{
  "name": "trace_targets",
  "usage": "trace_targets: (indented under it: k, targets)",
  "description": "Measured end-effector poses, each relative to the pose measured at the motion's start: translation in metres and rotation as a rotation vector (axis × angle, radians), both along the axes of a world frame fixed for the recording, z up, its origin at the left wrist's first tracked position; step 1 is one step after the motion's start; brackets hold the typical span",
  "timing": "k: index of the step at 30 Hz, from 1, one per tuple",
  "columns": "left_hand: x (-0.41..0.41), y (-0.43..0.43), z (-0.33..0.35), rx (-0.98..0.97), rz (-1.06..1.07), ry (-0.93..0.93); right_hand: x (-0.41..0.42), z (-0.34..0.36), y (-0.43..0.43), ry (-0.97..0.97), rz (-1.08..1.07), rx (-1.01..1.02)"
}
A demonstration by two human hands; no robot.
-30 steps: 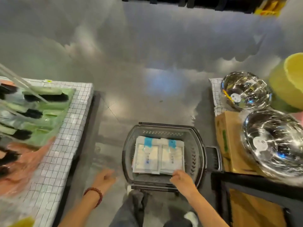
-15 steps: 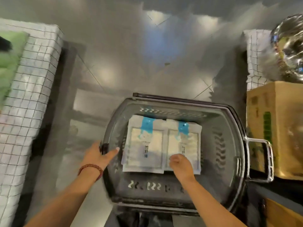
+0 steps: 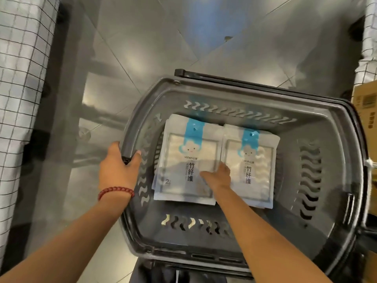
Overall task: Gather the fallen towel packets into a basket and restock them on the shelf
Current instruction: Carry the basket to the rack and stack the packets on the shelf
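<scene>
A dark grey plastic basket (image 3: 326, 231) stands on the tiled floor below me. Inside it lie two stacks of white towel packets with blue tabs, side by side: the left stack (image 3: 183, 156) and the right stack (image 3: 257, 160). My left hand (image 3: 118, 166), with a red bead bracelet on the wrist, grips the basket's left rim. My right hand (image 3: 218, 176) reaches into the basket and rests between the two stacks, fingers down at the left stack's right edge. Whether its fingers curl under a packet is hidden.
A shelf unit with a white grid-pattern cover (image 3: 18, 99) runs along the left. Another grid-covered edge (image 3: 369, 37) and a cardboard box (image 3: 367, 111) stand at the right. Grey tiled floor (image 3: 163, 41) lies ahead of the basket.
My head has come down closer to the basket. My left hand moved from the floor side onto the basket's left rim. My right hand slid from the near rim onto the packets.
</scene>
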State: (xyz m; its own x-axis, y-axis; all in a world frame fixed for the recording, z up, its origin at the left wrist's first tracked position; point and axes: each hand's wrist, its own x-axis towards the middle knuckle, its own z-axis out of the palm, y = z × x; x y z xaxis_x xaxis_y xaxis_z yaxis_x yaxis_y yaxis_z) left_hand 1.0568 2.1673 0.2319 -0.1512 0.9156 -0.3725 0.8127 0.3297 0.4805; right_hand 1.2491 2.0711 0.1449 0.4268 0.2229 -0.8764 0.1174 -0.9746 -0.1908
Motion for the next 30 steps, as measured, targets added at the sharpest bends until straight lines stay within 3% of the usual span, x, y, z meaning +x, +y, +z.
trace_targets:
  k: [8, 11, 15, 23, 27, 30]
  targets:
    - [-0.003, 0.000, -0.001, -0.020, -0.006, -0.046, -0.008, 0.001, 0.009, -0.017, -0.293, 0.139]
    - [-0.005, 0.000, 0.003, -0.092, 0.009, -0.104, -0.014, 0.015, -0.001, 0.048, -0.176, 0.183]
    - [-0.009, -0.001, 0.009, -0.174, 0.024, -0.177, -0.018, 0.025, -0.020, -0.001, -0.081, 0.190]
    - [-0.005, -0.001, 0.001, -0.004, -0.007, -0.117, -0.002, -0.005, -0.008, -0.146, 0.087, 0.001]
    - [-0.005, -0.003, -0.002, 0.013, 0.000, -0.114, -0.014, -0.012, -0.007, -0.013, -0.208, 0.105]
    - [-0.005, -0.004, -0.001, -0.003, -0.011, -0.103, -0.021, -0.004, -0.009, -0.042, -0.276, 0.237]
